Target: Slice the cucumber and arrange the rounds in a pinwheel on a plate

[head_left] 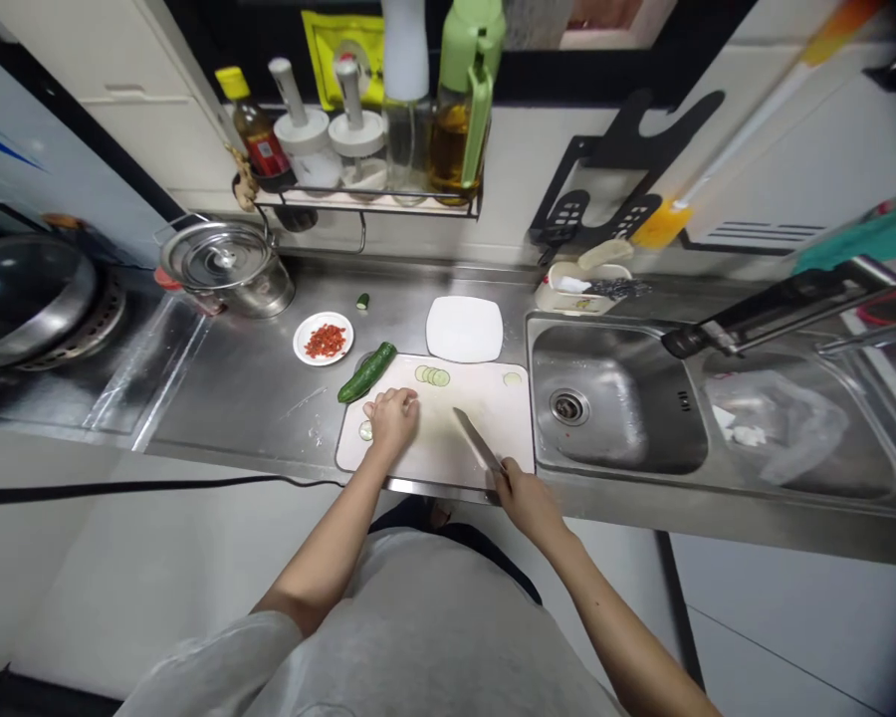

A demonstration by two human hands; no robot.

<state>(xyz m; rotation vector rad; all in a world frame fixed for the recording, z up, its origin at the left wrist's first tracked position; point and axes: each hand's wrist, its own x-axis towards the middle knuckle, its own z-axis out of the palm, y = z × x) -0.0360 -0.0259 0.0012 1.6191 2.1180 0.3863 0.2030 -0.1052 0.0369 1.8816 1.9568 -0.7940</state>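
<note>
My right hand point(524, 498) grips a kitchen knife point(478, 438) by its handle, the blade slanting up and left over the right half of the white cutting board point(448, 448). My left hand point(393, 416) is over the board's left part with its fingers curled together; what they hold, if anything, is hidden. Beside it a cucumber slice point(365, 430) shows at the board's left edge. A large piece of cucumber point(367, 372) rests across the upper left corner. Overlapping cucumber slices point(432, 375) lie near the top edge, and a pale slice point(512, 379) sits at the upper right.
Behind the board is a white square plate point(464, 329). Chopped red pieces fill a round plate point(300, 345), near a cucumber end point(362, 301). A lidded steel pot point(258, 289) stands at the left, a sink point(619, 438) at the right. Above hangs a seasoning rack point(373, 202).
</note>
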